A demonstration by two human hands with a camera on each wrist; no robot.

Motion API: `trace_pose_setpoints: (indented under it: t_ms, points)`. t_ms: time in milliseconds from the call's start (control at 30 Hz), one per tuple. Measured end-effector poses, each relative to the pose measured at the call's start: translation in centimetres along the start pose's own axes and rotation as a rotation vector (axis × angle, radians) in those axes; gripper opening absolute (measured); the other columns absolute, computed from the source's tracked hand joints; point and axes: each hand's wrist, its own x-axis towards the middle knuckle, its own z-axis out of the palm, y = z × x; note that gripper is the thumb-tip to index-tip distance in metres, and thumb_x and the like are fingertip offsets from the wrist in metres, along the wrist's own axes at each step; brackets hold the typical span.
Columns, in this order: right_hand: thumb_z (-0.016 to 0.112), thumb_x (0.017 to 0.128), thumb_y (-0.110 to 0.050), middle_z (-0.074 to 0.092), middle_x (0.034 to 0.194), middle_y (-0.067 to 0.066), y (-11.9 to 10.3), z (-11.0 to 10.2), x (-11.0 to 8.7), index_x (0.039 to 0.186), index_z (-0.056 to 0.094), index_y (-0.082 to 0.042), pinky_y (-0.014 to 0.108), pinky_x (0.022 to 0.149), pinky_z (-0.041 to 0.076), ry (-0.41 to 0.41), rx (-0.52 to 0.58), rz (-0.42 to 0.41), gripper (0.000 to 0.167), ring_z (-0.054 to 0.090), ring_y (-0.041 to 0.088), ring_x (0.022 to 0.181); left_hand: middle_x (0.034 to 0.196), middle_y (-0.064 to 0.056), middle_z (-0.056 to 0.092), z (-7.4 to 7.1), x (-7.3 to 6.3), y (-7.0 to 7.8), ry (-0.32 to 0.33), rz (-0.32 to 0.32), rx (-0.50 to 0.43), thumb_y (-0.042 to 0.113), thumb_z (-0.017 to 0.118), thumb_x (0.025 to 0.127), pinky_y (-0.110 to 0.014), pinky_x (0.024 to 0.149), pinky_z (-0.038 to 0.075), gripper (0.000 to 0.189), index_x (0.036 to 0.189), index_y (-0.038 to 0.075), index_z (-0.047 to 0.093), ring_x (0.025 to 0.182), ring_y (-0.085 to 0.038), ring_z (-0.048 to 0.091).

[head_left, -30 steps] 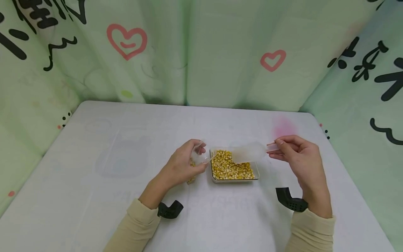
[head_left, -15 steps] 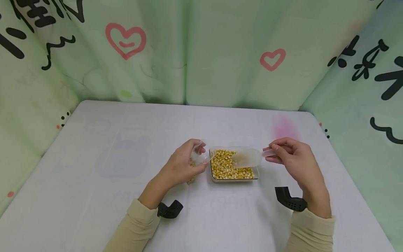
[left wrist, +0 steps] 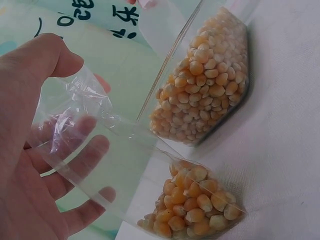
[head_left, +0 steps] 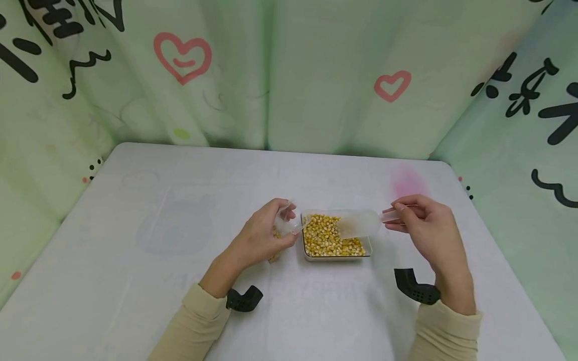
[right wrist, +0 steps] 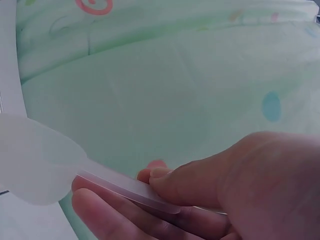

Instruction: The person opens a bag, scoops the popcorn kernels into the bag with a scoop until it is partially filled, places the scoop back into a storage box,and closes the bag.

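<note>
My left hand (head_left: 259, 233) holds a clear plastic bag (left wrist: 117, 172) by its top, with the mouth spread wide. Corn kernels (left wrist: 192, 205) fill the bag's bottom corner, which hangs close to the table. Just to the right stands a clear rectangular box (head_left: 338, 258) of yellow corn kernels (head_left: 321, 238). Between thumb and fingers, my right hand (head_left: 431, 228) pinches the handle of a translucent white scoop (head_left: 361, 224). The scoop's blade is over the right part of the box and hides some kernels. Whether it carries kernels I cannot tell; a darker patch shows at its tip.
Both hands work above a white table (head_left: 158, 301) with faint printed marks and a pink patch (head_left: 408, 181) at the back right. Green curtains (head_left: 316, 110) with hearts and black lettering close in the back and both sides.
The scoop dipped left and down over the corn half a second ago, then came slightly back right and up with my right hand. My left hand and the bag have barely moved.
</note>
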Motion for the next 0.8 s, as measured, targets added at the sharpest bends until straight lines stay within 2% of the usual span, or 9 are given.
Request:
trace_pose_setpoints:
  t_ms: [167, 400, 600, 800]
  points:
    - [0.053, 0.102, -0.019, 0.074, 0.097, 0.005, -0.3, 0.0, -0.2, 0.114, 0.062, 0.003, 0.019, 0.073, 0.057, 0.067, -0.067, -0.02, 0.027, 0.073, 0.004, 0.079, 0.112, 0.0, 0.064, 0.0, 0.0, 0.0, -0.004, -0.009, -0.004, 0.021, 0.074, 0.084, -0.037, 0.094, 0.05, 0.049, 0.127, 0.008, 0.054, 0.105, -0.015, 0.059]
    - [0.054, 0.102, -0.018, 0.074, 0.098, 0.016, -1.0, 0.1, -0.6, 0.111, 0.065, 0.001, 0.015, 0.07, 0.055, 0.15, -0.145, -0.007, 0.024, 0.072, 0.0, 0.072, 0.112, 0.0, 0.065, -0.1, 0.0, 0.1, 0.003, -0.003, -0.003, 0.021, 0.074, 0.084, -0.037, 0.094, 0.05, 0.05, 0.127, 0.008, 0.054, 0.105, -0.015, 0.059]
    - [0.055, 0.101, -0.017, 0.074, 0.097, 0.018, -1.5, 0.6, -0.7, 0.108, 0.067, 0.001, 0.013, 0.068, 0.054, 0.159, -0.2, -0.02, 0.022, 0.071, -0.001, 0.07, 0.112, 0.0, 0.064, -0.1, 0.1, 0.1, -0.004, -0.012, -0.008, 0.021, 0.074, 0.084, -0.038, 0.095, 0.05, 0.049, 0.127, 0.008, 0.053, 0.106, -0.016, 0.059]
    - [0.055, 0.101, -0.014, 0.075, 0.095, 0.018, -1.5, 1.1, -0.5, 0.106, 0.067, 0.001, 0.015, 0.067, 0.055, 0.134, -0.199, -0.045, 0.02, 0.07, -0.001, 0.071, 0.112, 0.0, 0.064, -0.1, 0.1, 0.0, -0.005, -0.012, -0.012, 0.022, 0.074, 0.084, -0.037, 0.093, 0.049, 0.049, 0.127, 0.008, 0.053, 0.104, -0.015, 0.059]
